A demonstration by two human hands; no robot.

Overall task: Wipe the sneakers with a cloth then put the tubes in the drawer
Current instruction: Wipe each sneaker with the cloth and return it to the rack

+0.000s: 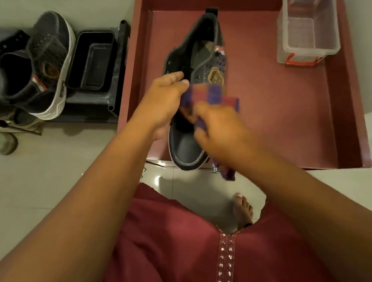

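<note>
Wiping step: left hand clamps dark high-top sneaker at collar, thumb over tongue edge, toe toward body. Right hand pinches purple-red checked cloth, bunched against laced front, motion-blurred. Sneaker held above red tray; second sneaker well left of left hand on black rack. Likely light, stiff rubber sole, soft upper: hold at collar or sole. Cloth limp. Clear plastic box beyond right hand. No tubes visible.

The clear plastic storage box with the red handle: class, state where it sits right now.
In the head view, the clear plastic storage box with the red handle sits in the far right corner of the dark red tray, right of the held dark sneaker.
</note>
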